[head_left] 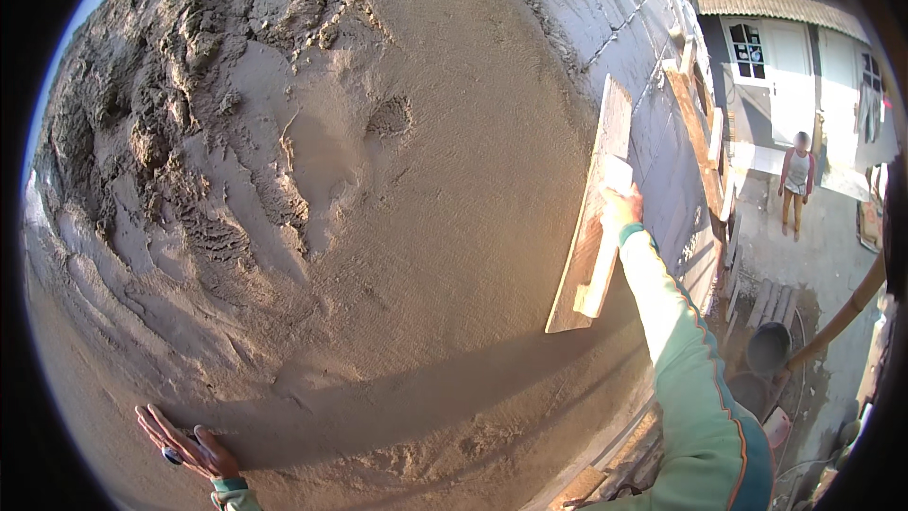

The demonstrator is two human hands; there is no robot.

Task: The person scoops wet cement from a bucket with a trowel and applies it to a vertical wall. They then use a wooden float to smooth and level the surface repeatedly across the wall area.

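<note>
Wet grey-brown mortar (454,189) covers most of the surface below me, smooth through the middle and heaped in rough, lumpy mounds (170,104) at the upper left. My right hand (621,204), in a green sleeve, grips the pale handle of a long wooden float board (577,308) lying along the smoothed mortar at the right side. My left hand (189,445) is low at the left, fingers extended, with a dark ring on one finger, over or against the mortar; whether it presses on it I cannot tell.
A pale cracked strip (615,0) and timber formwork (690,104) border the mortar on the right. Beyond and below, a person (796,170) stands on a concrete yard before a house (766,57). Dark buckets (768,345) and a bamboo pole (842,308) are at the lower right.
</note>
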